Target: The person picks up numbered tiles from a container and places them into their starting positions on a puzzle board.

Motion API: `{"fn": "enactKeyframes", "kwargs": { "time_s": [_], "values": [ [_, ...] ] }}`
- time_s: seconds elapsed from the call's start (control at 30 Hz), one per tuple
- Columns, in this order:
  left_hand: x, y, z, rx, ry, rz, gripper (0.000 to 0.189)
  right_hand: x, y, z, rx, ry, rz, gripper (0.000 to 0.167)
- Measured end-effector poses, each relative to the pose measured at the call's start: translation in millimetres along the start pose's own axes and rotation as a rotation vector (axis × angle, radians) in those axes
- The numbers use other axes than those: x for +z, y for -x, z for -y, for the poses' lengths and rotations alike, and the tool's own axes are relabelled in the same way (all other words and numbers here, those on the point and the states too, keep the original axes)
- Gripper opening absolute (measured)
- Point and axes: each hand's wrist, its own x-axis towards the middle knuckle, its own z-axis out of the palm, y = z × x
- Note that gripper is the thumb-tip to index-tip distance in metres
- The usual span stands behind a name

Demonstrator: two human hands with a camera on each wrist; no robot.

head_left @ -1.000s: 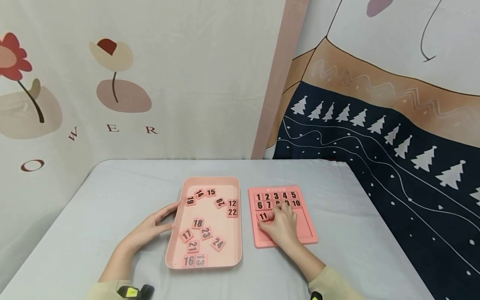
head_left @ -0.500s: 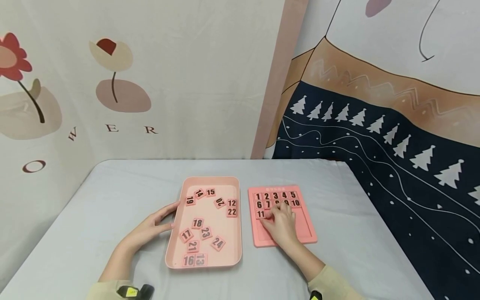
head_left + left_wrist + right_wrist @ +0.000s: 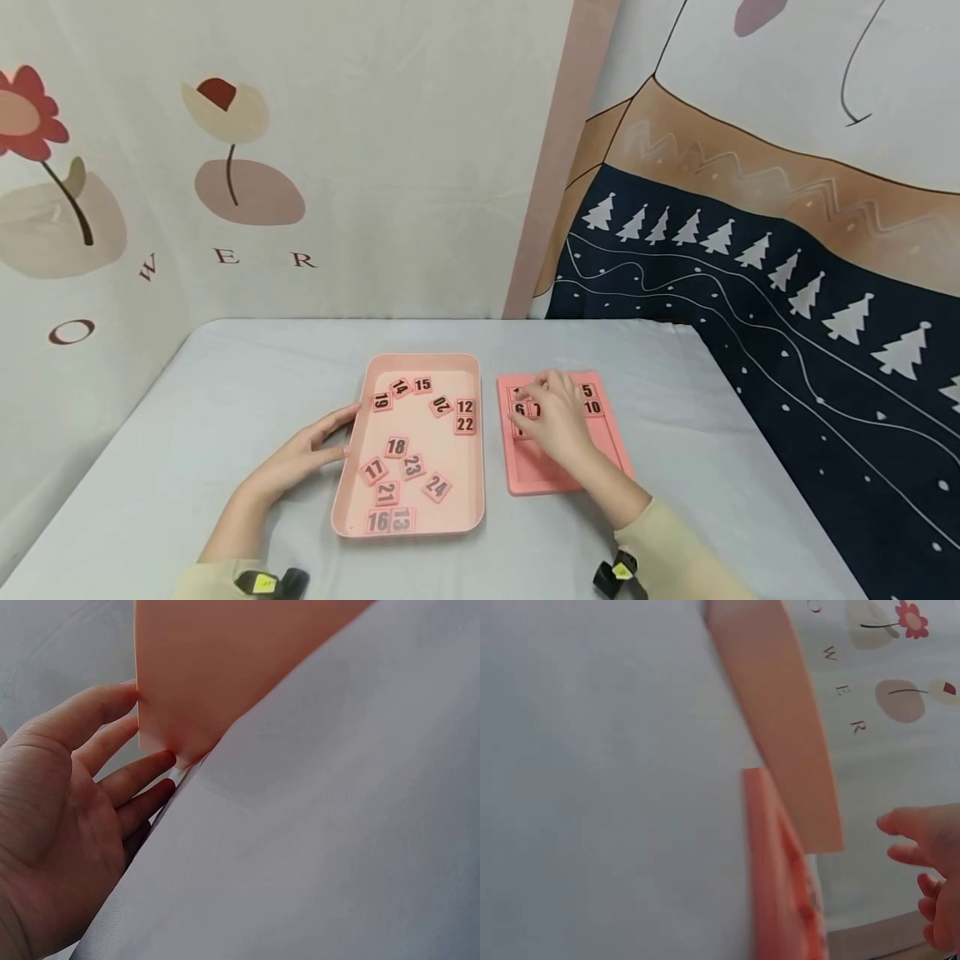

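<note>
A pale pink tray (image 3: 450,452) holds loose number tiles, such as tile 18 (image 3: 396,447) and tile 24 (image 3: 437,487). My left hand (image 3: 300,457) touches its left side; in the left wrist view, nearly straight fingertips rest against the tray wall (image 3: 225,667). To the right lies a darker pink number board (image 3: 611,467), tiles filling its top two rows. Over the board's left part is my right hand (image 3: 561,423), covering several tiles and most of tile 11. Thumb and forefinger stand apart with nothing between them, as the right wrist view of this hand (image 3: 934,851) shows.
A pale cloth covers the table (image 3: 720,467). Behind it hangs a light curtain (image 3: 405,208) with flower prints, and at the right a dark cloth (image 3: 750,292) with white trees. A black wrist camera (image 3: 617,573) sits by the right sleeve.
My right hand pressed tile 11 straight into the start of the third row, let go of it, then lifted and moved up and left over the board. The left hand stays at the tray.
</note>
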Motion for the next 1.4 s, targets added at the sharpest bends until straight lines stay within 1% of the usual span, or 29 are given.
{"fn": "enactKeyframes", "kwargs": {
  "time_s": [0.17, 0.33, 0.53, 0.7, 0.9, 1.2, 1.4],
  "values": [
    [-0.2, -0.6, -0.5, -0.002, -0.001, 0.0, 0.061, 2.1, -22.2, 7.3, -0.09, -0.004, 0.057, 0.028],
    [-0.1, 0.0, -0.7, -0.009, 0.004, 0.002, 0.061, 9.9, -40.3, 12.9, -0.153, 0.041, 0.171, 0.029],
    [-0.8, 0.7, -0.9, -0.014, 0.01, -0.001, 0.061, 26.6, -60.0, 15.5, -0.218, 0.079, 0.295, 0.026],
    [-1.0, 1.5, -0.9, -0.013, 0.014, 0.002, 0.06, 36.8, -67.9, 21.4, -0.21, 0.125, 0.383, 0.026],
    [-0.1, 0.8, -1.0, 0.006, 0.026, 0.009, 0.06, 44.0, -69.5, 26.8, -0.156, 0.144, 0.45, 0.027],
    [-0.7, 0.6, 0.6, -0.01, 0.007, 0.0, 0.06, 49.6, -71.3, 30.9, -0.079, 0.255, 0.472, 0.025],
    [-0.2, 0.5, 0.9, -0.006, 0.008, -0.002, 0.06, 53.9, -71.4, 34.5, -0.059, 0.323, 0.47, 0.023]
  ]
}}
